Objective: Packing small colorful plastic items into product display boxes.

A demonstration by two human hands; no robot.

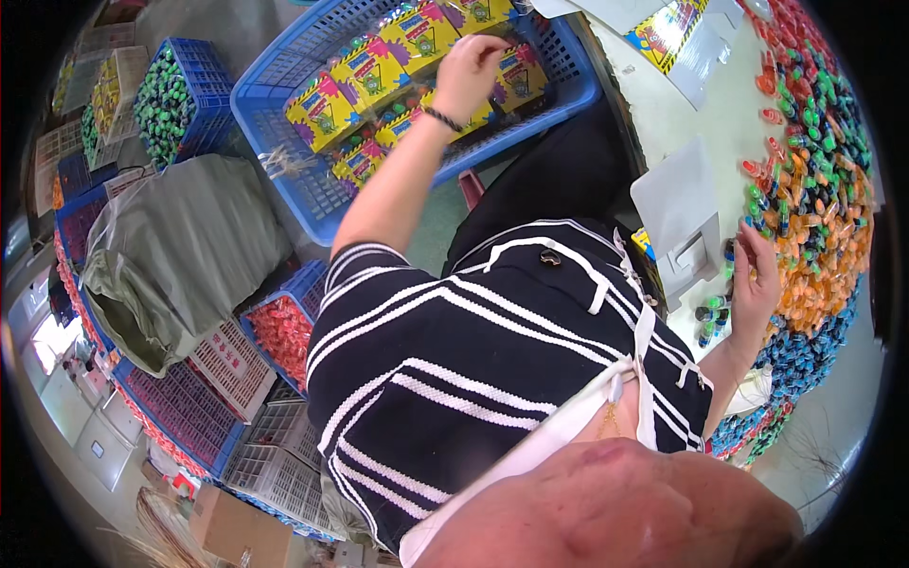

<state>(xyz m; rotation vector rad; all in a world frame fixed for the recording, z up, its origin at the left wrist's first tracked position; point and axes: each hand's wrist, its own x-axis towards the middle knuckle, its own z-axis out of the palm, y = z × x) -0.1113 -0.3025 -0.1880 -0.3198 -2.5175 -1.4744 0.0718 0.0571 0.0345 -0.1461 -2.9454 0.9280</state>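
My left hand (471, 74) reaches over a blue plastic basket (263, 142) on the left, its fingers curled at a yellow printed display box (520, 79). The fingertips are partly hidden, so any small thing between them does not show. Several similar yellow boxes (367, 76) stand in rows in the basket. On the right, my right hand (757, 284) lies at the table's near side with its fingers stretched out and apart. Small green and dark bottle-shaped pieces (710, 314) lie beside it. A white folded card (677, 204) rests to its left.
A large heap of small orange pieces (819, 232), with green, red and blue ones, covers the right of the white table (668, 123). More flat printed card (663, 33) lies at the far end. At left stand a grey-green sack (194, 251) and filled blue crates (204, 90).
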